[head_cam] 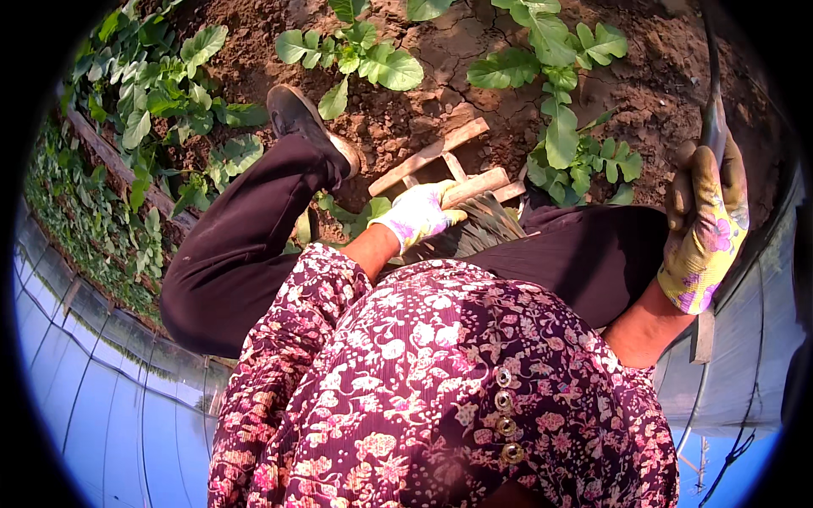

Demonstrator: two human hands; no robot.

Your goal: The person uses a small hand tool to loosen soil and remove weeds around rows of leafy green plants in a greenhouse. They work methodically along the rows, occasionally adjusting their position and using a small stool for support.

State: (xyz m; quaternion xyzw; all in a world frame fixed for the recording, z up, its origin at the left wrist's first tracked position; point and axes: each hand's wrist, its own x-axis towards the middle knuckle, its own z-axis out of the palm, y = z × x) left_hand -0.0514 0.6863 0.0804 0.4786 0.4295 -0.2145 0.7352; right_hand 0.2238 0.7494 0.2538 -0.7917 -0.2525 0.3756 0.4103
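Observation:
My left hand point(419, 216), in a floral gardening glove, is closed around a wooden bar of a small folding stool point(432, 157). The stool lies tipped between my legs, its grey-brown woven seat point(489, 219) partly hidden by my hand and clothes. At the far right, my right hand point(705, 222) wears a matching glove with soiled fingers. Its fingers wrap around the metal socket of a hand tool point(714, 120). A thin, dark metal part runs up from there to the picture's rim, so the tool's exact kind cannot be told.
Leafy radish-like plants point(381, 60) point(559, 133) grow in cracked brown soil point(444, 57) before me. Denser greens point(152, 101) stand at left beside a wooden rail point(127, 168). My shoe point(305, 120) rests near the plants. Plastic greenhouse sheeting point(756, 355) curves along the right.

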